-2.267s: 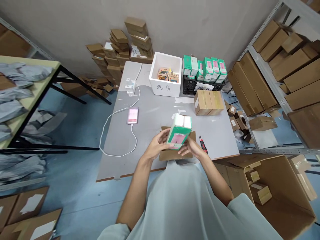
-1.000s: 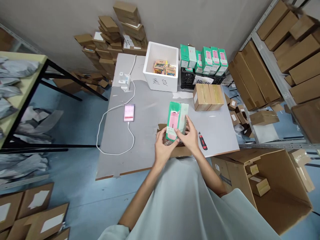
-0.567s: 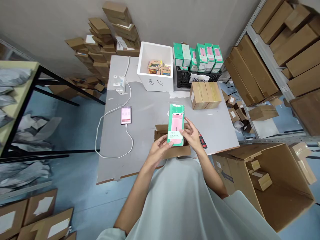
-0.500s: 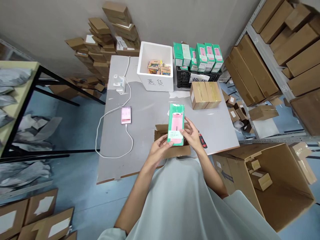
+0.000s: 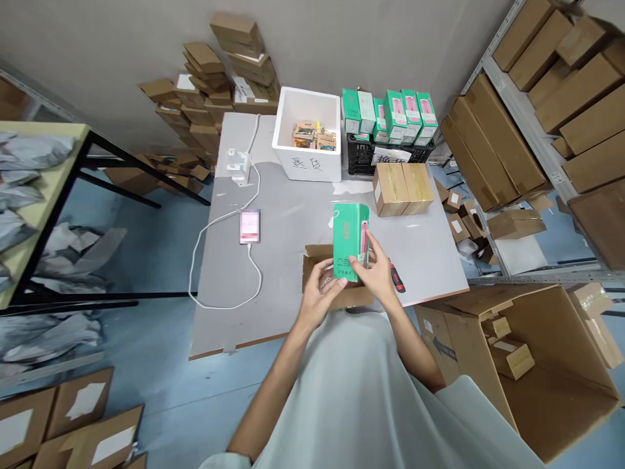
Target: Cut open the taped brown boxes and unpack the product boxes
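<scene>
A green box (image 5: 347, 238) with a pink picture on its right side is held upright between both hands, over an open cardboard box (image 5: 349, 298) at the table's front edge. My left hand (image 5: 319, 293) grips its lower left corner, thumb at the bottom. On its right side, my right hand (image 5: 374, 267) has the thumb on the front and fingers behind the edge. A red and black tool (image 5: 397, 279) lies just right of my right hand.
On the grey table (image 5: 288, 260) stand a white foam bin (image 5: 312, 166), a black crate (image 5: 360, 156) of green boxes, two taped cartons (image 5: 403, 189) and a phone (image 5: 250, 227) on a white cable. A large open carton (image 5: 561, 391) stands at right.
The green box has been turned in my hands: its pink picture faced me before, and now a plain green side does. Both hands still hold it.
</scene>
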Action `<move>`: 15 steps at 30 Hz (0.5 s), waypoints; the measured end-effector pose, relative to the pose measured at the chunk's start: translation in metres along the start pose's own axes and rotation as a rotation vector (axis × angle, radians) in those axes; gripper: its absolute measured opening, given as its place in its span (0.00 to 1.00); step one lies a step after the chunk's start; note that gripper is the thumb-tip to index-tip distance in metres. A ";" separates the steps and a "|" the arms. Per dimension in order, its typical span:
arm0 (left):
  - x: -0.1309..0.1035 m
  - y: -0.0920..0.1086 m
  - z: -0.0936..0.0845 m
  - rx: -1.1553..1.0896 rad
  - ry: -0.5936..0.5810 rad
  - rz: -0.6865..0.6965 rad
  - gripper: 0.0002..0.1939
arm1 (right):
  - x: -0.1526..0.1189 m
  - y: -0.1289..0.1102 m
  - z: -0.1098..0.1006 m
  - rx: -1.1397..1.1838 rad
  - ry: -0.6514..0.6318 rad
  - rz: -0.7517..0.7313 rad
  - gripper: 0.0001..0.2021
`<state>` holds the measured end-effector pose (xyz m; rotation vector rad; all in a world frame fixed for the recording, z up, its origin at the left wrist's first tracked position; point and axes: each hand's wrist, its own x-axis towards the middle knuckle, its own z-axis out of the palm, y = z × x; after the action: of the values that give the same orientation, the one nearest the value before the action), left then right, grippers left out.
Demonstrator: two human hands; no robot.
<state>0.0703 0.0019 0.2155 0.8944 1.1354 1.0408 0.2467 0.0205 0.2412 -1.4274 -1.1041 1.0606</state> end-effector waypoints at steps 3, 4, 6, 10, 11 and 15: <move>0.005 0.010 -0.014 -0.124 -0.135 -0.130 0.40 | 0.005 0.007 -0.006 0.209 -0.118 0.055 0.50; 0.006 0.012 -0.018 -0.156 -0.159 -0.164 0.41 | 0.007 0.009 -0.007 0.238 -0.136 0.061 0.51; 0.008 0.013 -0.021 -0.186 -0.166 -0.184 0.41 | 0.008 0.012 -0.006 0.256 -0.141 0.058 0.51; 0.007 0.009 -0.018 -0.161 -0.114 -0.133 0.44 | 0.009 0.015 -0.003 0.237 -0.134 0.065 0.50; 0.007 0.007 -0.017 -0.138 -0.091 -0.114 0.44 | 0.009 0.015 -0.002 0.222 -0.119 0.077 0.51; 0.005 0.003 -0.007 0.024 0.082 0.035 0.48 | 0.005 0.013 0.001 0.146 0.005 0.092 0.51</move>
<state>0.0632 0.0082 0.2159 0.8998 1.2070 1.1029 0.2475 0.0247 0.2279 -1.3738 -0.9449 1.1784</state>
